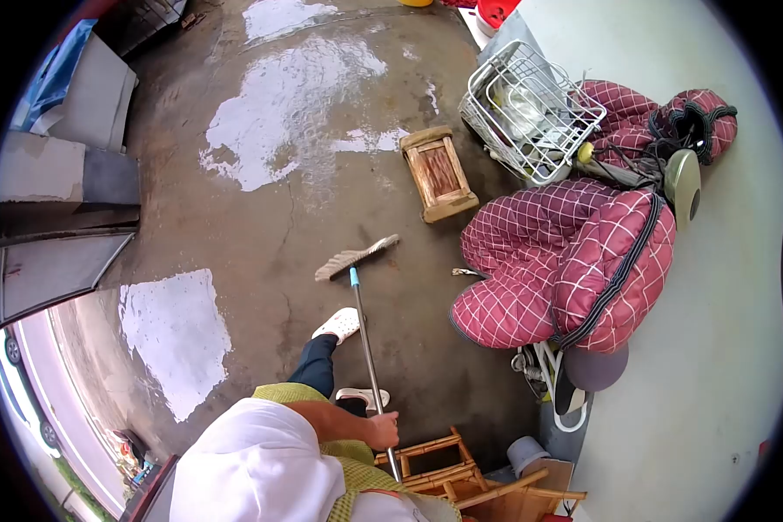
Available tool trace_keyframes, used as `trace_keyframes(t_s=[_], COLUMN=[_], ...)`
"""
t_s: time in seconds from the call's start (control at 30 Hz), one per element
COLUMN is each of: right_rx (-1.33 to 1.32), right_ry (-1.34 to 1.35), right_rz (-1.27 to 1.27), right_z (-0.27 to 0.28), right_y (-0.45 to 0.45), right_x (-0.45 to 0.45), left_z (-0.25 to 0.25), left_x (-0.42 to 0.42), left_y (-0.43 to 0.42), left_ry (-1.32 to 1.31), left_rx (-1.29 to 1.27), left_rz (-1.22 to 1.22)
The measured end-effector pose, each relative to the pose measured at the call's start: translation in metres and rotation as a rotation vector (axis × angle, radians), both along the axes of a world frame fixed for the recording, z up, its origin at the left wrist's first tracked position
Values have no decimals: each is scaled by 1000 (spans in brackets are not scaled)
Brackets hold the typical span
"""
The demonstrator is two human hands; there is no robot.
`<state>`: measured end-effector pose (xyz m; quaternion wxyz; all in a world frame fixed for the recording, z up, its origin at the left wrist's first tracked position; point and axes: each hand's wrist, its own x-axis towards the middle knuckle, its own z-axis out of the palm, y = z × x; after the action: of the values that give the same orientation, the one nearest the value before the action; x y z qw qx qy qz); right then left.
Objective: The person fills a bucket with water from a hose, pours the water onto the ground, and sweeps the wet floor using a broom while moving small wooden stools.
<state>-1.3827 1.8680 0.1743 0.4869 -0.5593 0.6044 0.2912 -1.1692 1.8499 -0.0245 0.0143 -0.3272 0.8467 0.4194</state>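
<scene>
My left or right hand cannot be told apart with certainty, but one hand [381, 431] is wrapped round the metal pole [367, 344] of a mop at the bottom centre. A blue joint links the pole to the flat mop head [357, 257], which rests on the wet concrete floor [261, 226]. Past the white sleeve, the other hand is hidden. White clogs [339, 324] stand on the floor left of the pole.
A small wooden stool [439, 174] lies beyond the mop head. On the right are a scooter with a red checked cover [574, 252] and a white wire basket [531, 113]. Bamboo furniture [444, 465] stands at bottom centre, near a grey bucket [525, 454]. Grey cabinets [52, 270] line the left.
</scene>
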Motion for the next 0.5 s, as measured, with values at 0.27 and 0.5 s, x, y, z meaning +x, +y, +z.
trace_keyframes(t_s=[0.27,0.5], right_rx=[-70,-65], right_ry=[-112,265], right_rz=[76,-90], right_z=[-162,-59], right_y=[-93,23], right_x=[133,-37], left_z=[-117,-26], left_x=[144,-45], left_y=[-86,-45], left_ry=[-532,-266], left_rx=[26,147], left_rz=[413,-360])
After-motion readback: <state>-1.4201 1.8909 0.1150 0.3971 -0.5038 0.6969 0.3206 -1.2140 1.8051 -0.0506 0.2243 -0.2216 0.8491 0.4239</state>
